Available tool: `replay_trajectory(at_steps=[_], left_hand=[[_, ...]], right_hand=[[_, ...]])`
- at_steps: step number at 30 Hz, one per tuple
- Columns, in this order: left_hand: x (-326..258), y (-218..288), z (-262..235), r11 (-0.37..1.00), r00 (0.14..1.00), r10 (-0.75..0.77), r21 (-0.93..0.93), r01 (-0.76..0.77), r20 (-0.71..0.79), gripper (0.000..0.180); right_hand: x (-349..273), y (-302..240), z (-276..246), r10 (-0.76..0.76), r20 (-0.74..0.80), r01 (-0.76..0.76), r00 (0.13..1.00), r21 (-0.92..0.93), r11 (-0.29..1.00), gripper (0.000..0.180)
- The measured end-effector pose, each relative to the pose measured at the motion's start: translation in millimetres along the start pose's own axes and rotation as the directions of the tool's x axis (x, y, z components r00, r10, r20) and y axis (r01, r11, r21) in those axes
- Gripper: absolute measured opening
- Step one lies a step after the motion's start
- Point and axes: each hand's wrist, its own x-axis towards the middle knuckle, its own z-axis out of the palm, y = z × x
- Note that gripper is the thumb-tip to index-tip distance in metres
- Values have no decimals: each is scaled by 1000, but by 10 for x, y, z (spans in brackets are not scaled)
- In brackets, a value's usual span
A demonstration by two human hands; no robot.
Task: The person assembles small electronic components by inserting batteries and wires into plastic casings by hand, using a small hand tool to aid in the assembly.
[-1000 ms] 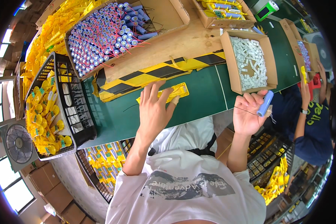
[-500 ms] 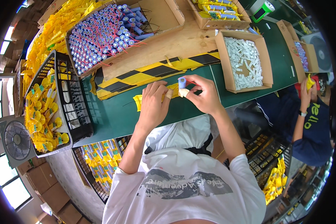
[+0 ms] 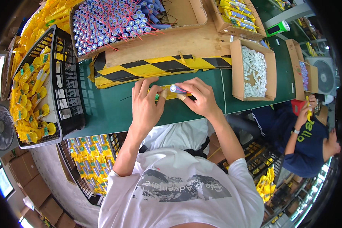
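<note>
A blue cylindrical battery cell (image 3: 174, 89) with a pale round end lies tilted between my hands, low over the green worktop. My right hand (image 3: 202, 98) is closed on it, with red wire running by the fingertips. My left hand (image 3: 146, 104) is closed, thumb against fingers, on a yellow plastic piece (image 3: 171, 94) with a small green part near its left end. The cell lies over or in this piece; which of the two, I cannot tell. Tan coverings wrap both thumbs. Some of the yellow piece is hidden behind my fingers.
Beyond a black-and-yellow striped edge (image 3: 163, 66) stands a carton (image 3: 190, 13) of blue cells. A carton of white pieces (image 3: 237, 72) is at right, another with yellow-wrapped cells (image 3: 239, 28) behind. A black crate (image 3: 70, 102) of yellow pieces stands left. A co-worker (image 3: 306, 148) sits right.
The cell has gone from upright to tilted and come down leftward against the yellow piece. My hands are closer together. The whole view has shifted slightly.
</note>
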Motion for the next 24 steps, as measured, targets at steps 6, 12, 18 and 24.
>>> replay_trajectory(at_steps=[6,12,18,24], left_hand=[[-74,-73,-21,1000,1000,-13,-24,14,25,12],[-73,-112,-31,995,997,46,-86,-40,66,10],[-79,-128,-63,993,995,34,-116,-24,91,11],[-66,-223,-106,987,988,68,-156,-46,141,14]], right_hand=[[120,-131,-117,13,183,10,983,-126,992,40],[324,-223,-202,-20,298,83,954,-198,977,39],[327,-225,-180,-59,344,147,937,-236,961,39],[327,-225,-156,-70,350,170,934,-263,950,38]])
